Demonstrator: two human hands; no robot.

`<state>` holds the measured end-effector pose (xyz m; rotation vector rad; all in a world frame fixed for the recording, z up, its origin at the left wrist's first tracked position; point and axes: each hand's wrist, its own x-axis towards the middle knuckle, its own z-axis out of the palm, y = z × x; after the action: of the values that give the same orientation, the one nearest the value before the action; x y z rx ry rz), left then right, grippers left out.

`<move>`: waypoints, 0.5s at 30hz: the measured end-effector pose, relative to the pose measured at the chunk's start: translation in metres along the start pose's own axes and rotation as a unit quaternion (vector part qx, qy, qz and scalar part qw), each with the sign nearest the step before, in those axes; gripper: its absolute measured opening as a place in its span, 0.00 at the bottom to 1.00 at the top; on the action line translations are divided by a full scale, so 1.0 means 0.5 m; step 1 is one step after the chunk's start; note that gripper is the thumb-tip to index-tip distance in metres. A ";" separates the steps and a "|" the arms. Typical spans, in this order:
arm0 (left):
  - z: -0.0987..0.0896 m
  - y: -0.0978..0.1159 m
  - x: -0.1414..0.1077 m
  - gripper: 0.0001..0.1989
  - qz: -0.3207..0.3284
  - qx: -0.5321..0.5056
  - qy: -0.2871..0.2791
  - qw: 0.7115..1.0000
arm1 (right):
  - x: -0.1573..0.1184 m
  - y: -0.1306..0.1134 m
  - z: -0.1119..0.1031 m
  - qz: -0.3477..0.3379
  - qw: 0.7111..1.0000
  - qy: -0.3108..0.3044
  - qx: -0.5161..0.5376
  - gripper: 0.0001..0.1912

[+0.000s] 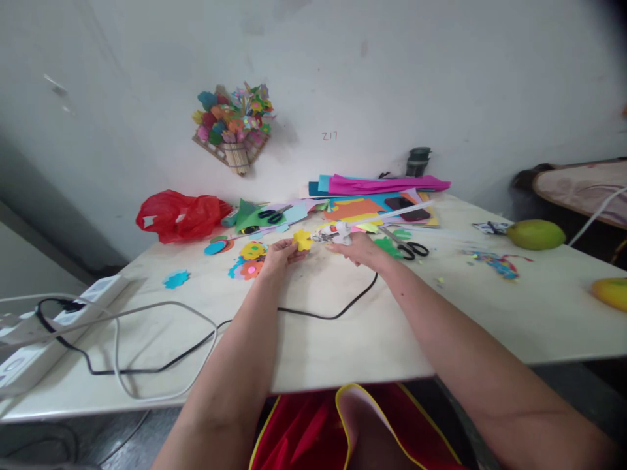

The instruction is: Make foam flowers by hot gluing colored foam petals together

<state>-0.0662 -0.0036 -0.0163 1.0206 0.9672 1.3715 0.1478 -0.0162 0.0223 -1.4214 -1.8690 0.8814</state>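
Between the fingers of my left hand (284, 252) is a yellow paper flower (302, 240), held up off the table. My right hand (360, 249) is wrapped round a white glue gun (336, 234), whose nozzle points left at the flower, close to its edge. Whether the tip touches the paper I cannot tell. A black cord (337, 317) runs from below my right hand across the table to the left. Just left of my left hand lie several paper flowers, among them an orange one (251, 270) with a pink centre. Black-handled scissors (407, 249) rest right of my right hand.
A white power strip (93, 297) with looped cables (166, 305) takes up the left side. A red plastic bag (179, 215), a second pair of scissors (275, 213) and coloured paper sheets (353, 210) lie along the back. A blue paper flower (176, 279) lies left; a green mango (536, 234) right.
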 end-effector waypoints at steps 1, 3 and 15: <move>0.000 0.000 0.000 0.09 -0.002 -0.002 -0.001 1.000 | 0.001 0.002 0.000 -0.004 1.000 0.000 0.006 0.18; 0.001 0.000 0.000 0.09 -0.006 -0.006 -0.001 1.000 | 0.001 0.004 0.002 -0.013 1.000 -0.003 0.016 0.19; 0.005 0.005 -0.003 0.09 0.006 0.000 0.005 1.000 | -0.004 -0.006 0.000 0.015 1.000 -0.021 0.011 0.18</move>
<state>-0.0645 -0.0052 -0.0135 1.0217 0.9689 1.3868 0.1468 -0.0189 0.0245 -1.4309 -1.8670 0.9504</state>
